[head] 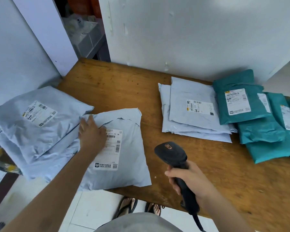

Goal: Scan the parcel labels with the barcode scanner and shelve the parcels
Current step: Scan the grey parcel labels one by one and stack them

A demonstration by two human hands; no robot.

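A grey poly-bag parcel point(127, 158) lies at the table's near left edge, its white label point(111, 153) facing up. My left hand point(90, 133) rests flat on its upper left part, fingers straight, covering part of the label. My right hand point(189, 180) grips the handle of a black barcode scanner point(172, 154), whose head points toward that parcel from the right, a short way off. More grey parcels point(35, 121) are piled to the left, partly over the table's edge.
On the wooden table point(174, 148) sit a stack of pale grey parcels point(194, 113) at centre right and several teal parcels point(258, 118) at the far right. White walls close the back and left. A gap with a grey box point(87, 39) opens at the back left.
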